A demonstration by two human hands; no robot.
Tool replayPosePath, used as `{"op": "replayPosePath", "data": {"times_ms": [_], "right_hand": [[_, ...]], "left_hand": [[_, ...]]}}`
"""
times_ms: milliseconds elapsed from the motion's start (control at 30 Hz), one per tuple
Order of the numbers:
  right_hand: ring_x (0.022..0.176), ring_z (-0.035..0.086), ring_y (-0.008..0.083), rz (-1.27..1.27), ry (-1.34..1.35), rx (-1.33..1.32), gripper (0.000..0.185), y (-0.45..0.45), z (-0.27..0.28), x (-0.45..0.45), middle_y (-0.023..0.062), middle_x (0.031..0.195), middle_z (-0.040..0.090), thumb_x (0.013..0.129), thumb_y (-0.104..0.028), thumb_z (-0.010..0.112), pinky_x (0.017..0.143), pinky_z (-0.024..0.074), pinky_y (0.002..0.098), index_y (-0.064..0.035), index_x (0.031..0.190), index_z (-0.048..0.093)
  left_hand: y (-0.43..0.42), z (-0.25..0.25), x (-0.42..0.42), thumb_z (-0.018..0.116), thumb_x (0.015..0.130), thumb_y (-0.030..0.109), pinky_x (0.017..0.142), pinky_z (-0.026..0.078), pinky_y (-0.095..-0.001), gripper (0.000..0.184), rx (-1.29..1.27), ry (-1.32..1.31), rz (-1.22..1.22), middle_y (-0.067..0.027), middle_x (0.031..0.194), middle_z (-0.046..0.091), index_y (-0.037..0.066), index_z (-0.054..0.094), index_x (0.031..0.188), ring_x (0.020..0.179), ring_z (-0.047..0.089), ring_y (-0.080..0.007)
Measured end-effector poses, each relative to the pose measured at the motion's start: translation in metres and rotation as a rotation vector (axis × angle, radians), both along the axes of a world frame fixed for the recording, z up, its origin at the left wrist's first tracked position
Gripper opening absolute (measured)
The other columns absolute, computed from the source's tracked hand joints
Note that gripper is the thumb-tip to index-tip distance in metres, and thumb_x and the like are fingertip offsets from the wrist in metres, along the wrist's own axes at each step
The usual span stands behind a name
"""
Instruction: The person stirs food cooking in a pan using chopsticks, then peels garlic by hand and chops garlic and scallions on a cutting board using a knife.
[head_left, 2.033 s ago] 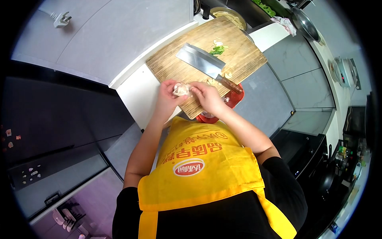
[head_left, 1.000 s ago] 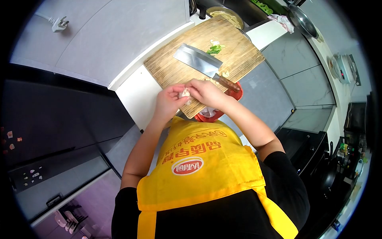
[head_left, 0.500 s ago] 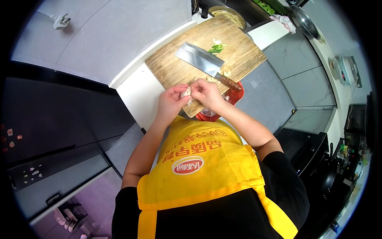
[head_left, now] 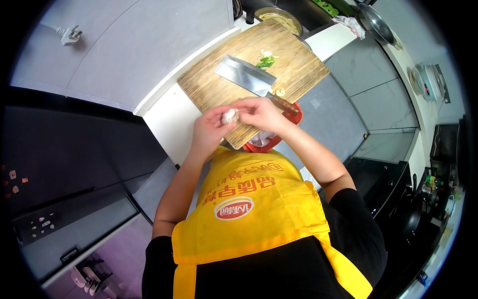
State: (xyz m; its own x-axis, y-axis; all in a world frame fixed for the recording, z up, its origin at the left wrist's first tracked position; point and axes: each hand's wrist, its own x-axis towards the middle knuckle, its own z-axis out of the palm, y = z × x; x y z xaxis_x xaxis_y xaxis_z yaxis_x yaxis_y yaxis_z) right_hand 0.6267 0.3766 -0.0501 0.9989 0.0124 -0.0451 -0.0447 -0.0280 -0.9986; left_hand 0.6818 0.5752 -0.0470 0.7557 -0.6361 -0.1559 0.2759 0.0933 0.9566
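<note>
A whitish garlic bulb [head_left: 229, 116] is held between my hands, above the near edge of the wooden cutting board [head_left: 199, 82]. My left hand [head_left: 210, 128] grips it from the left with fingers and thumb. From the other side, my right hand [head_left: 261, 115] pinches at the bulb, its fingertips partly hidden. Just beyond my hands a cleaver [head_left: 246, 75] lies flat on the board, its wooden handle pointing right. Chopped green and white scallion pieces [head_left: 266, 62] sit behind the blade. A pale piece [head_left: 280, 92], likely garlic, is near the handle.
Below the board's near right edge hangs a red bin [head_left: 294, 115] with a whitish bag inside. A metal bowl [head_left: 279, 17] with pale food stands behind the board. Greens [head_left: 326, 7] lie in the sink area. A white counter [head_left: 167, 114] borders the left side.
The garlic bulb has turned in my fingers and more of its rounded side shows. My right hand's fingers have shifted over it. The view has moved slightly.
</note>
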Motion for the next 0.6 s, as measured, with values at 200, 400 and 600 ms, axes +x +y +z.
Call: {"op": "replayPosePath", "data": {"times_ms": [200,400,600], "right_hand": [[0.074,0.064,0.0068,-0.099,-0.013,-0.058,0.025,0.011,0.005,-0.003,0.0041,0.082,0.072,0.083,-0.003,0.068,0.069,0.0537,0.0229,0.0009,0.108,0.072],[0.079,0.066,0.0074,-0.199,0.019,0.094,0.023,0.022,-0.005,0.002,0.0046,0.087,0.072,0.085,0.000,0.066,0.072,0.0538,0.0231,0.0035,0.107,0.071],[0.074,0.065,0.0084,-0.321,-0.018,0.184,0.019,0.036,-0.010,0.008,0.0062,0.084,0.071,0.086,-0.001,0.066,0.068,0.0533,0.0233,0.0047,0.103,0.070]], "left_hand": [[-0.002,-0.001,-0.004,0.071,0.082,-0.014,0.096,0.055,-0.0291,0.045,0.001,-0.104,0.011,-0.0122,0.122,0.064,-0.005,0.059,0.125,0.111,0.064,-0.0175],[-0.013,-0.002,-0.009,0.070,0.083,-0.014,0.097,0.055,-0.0305,0.045,-0.030,-0.153,0.123,-0.0131,0.123,0.063,-0.006,0.058,0.126,0.111,0.064,-0.0191],[-0.015,-0.005,-0.006,0.064,0.088,-0.014,0.096,0.055,-0.0297,0.042,-0.013,-0.100,0.168,-0.0157,0.124,0.063,-0.008,0.055,0.128,0.111,0.064,-0.0194]]}}
